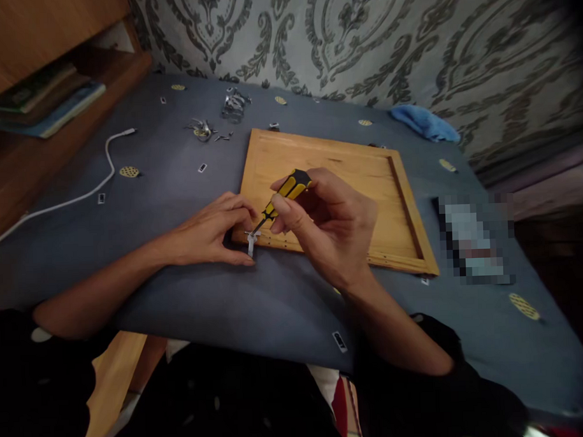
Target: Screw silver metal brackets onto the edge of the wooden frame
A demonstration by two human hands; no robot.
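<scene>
A wooden frame (338, 178) lies flat on the grey-blue table. My right hand (330, 227) is closed round a yellow-and-black screwdriver (284, 196), whose tip points down at the frame's near left corner. There a small metal bracket (251, 240) sits against the frame's edge. My left hand (215, 231) pinches that bracket and holds it against the wood, fingers pressed together.
A heap of metal hardware (234, 106) and loose pieces (203, 129) lie at the back of the table. A white cable (80, 197) runs along the left. A blue cloth (424, 123) lies at the back right. Books (43, 103) rest on a wooden shelf at left.
</scene>
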